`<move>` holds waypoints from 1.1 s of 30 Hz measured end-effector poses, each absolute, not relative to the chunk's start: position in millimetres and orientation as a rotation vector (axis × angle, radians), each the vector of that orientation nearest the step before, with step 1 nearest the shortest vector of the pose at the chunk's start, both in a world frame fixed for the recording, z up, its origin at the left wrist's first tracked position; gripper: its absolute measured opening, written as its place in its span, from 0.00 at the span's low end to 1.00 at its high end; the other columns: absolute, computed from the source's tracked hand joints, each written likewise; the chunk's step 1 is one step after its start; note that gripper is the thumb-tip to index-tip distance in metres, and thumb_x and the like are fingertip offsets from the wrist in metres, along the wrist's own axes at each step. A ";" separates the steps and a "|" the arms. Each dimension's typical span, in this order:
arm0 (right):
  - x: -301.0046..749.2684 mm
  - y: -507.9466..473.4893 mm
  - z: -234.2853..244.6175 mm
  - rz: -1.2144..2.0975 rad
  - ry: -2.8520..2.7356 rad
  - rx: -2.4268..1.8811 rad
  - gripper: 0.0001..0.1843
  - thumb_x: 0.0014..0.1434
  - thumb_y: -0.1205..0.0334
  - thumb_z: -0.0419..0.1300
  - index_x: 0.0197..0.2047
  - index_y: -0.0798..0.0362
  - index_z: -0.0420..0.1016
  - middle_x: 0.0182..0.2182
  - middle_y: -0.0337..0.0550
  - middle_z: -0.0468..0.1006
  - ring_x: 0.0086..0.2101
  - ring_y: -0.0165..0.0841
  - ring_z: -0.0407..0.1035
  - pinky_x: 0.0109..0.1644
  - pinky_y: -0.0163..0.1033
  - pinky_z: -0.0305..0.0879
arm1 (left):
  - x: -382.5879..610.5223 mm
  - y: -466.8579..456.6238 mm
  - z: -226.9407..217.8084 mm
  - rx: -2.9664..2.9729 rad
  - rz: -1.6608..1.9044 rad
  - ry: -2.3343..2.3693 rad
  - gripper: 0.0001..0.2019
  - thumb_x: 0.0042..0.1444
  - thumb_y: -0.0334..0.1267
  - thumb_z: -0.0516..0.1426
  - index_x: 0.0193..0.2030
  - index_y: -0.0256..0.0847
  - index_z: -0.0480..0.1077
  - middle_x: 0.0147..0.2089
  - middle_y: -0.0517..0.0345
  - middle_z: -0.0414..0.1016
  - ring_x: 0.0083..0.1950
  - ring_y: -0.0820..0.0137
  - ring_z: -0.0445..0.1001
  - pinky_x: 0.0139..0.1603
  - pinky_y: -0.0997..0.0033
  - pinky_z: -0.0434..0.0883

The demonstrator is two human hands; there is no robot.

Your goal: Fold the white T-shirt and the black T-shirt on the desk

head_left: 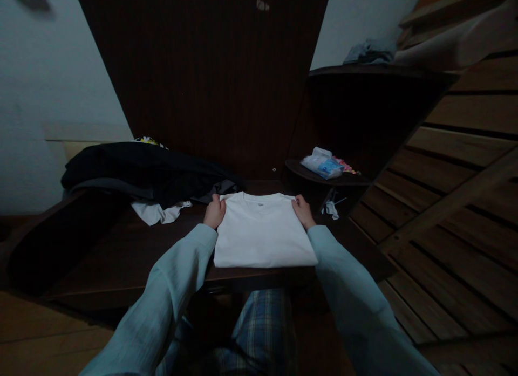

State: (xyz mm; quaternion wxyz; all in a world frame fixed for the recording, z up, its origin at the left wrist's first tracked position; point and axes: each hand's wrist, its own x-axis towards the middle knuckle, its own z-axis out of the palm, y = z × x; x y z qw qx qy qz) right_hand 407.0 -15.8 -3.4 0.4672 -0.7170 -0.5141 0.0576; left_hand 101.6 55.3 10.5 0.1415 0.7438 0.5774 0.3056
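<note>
A white T-shirt (pixel 265 233), folded into a neat rectangle with its neckline at the far side, lies on the dark wooden desk (pixel 113 260) in front of me. My left hand (pixel 215 211) grips its far left corner, fingers closed on the cloth. At the far right corner, my right hand (pixel 303 211) pinches the shirt in the same way. The fingertips of both hands are partly hidden. The shirt's lower fold lies along the desk's front edge.
Dark clothes (pixel 149 171) are heaped at the back left, with a white cloth (pixel 159 212) sticking out beneath. To the right, a small shelf (pixel 309 173) bears a plastic packet (pixel 322 163). Folded cloth (pixel 370 51) lies on the upper shelf. Wooden slats (pixel 457 214) stand at the far right.
</note>
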 end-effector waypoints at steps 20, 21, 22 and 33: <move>397.4 18.7 39.1 0.156 -1.951 -1.915 0.14 0.46 0.70 0.56 0.39 0.55 0.73 0.40 0.50 0.74 0.42 0.39 0.68 0.47 0.40 0.61 | 151.2 63.2 45.3 2.840 0.385 1.302 0.13 0.53 0.35 0.50 0.42 0.35 0.69 0.44 0.41 0.71 0.48 0.55 0.67 0.47 0.58 0.62; 386.2 20.0 35.9 0.131 -1.966 -1.892 0.16 0.49 0.68 0.55 0.43 0.55 0.71 0.43 0.51 0.73 0.44 0.39 0.66 0.49 0.40 0.59 | 158.8 59.6 42.3 2.831 0.434 1.316 0.16 0.54 0.37 0.49 0.47 0.35 0.67 0.48 0.41 0.69 0.50 0.54 0.65 0.49 0.57 0.61; 374.3 19.8 30.8 0.109 -1.983 -1.865 0.17 0.52 0.65 0.54 0.46 0.55 0.69 0.47 0.50 0.71 0.47 0.38 0.64 0.51 0.40 0.58 | 164.9 55.9 38.0 2.808 0.489 1.336 0.18 0.54 0.39 0.49 0.50 0.34 0.64 0.50 0.40 0.67 0.52 0.54 0.64 0.50 0.56 0.60; 340.6 -1.9 4.7 -0.100 -1.916 -1.928 0.21 0.60 0.57 0.46 0.52 0.58 0.64 0.48 0.51 0.68 0.49 0.38 0.59 0.54 0.42 0.50 | 165.6 43.2 15.8 2.731 0.774 1.527 0.15 0.57 0.41 0.46 0.44 0.34 0.66 0.44 0.44 0.65 0.48 0.59 0.63 0.48 0.61 0.59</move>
